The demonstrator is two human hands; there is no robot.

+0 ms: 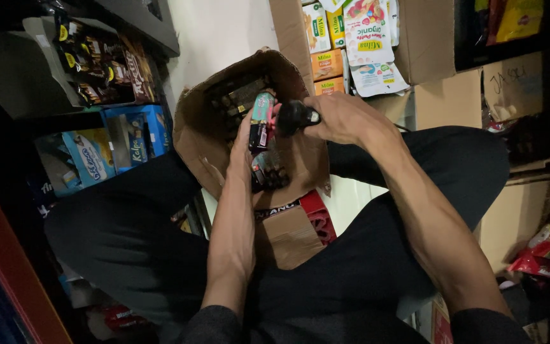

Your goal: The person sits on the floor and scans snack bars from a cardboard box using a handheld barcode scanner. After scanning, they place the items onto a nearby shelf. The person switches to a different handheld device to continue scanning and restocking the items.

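Observation:
My left hand (244,141) reaches into an open brown cardboard box (195,137) and grips a small wrapped snack bar (261,121) with a teal and dark wrapper, held upright. My right hand (345,118) is closed around a black handheld device (295,117) with a cord, its front end right against the bar. More dark wrapped bars (268,172) lie in the box below my hands. The box rests between my knees, which are in dark trousers.
Shelves at the left carry dark snack packs (100,60) and blue boxes (135,137). A carton of colourful packets (351,41) stands behind the box. Cardboard cartons (472,95) and red packets (542,251) are at the right. A red-and-brown box (294,226) sits under the open one.

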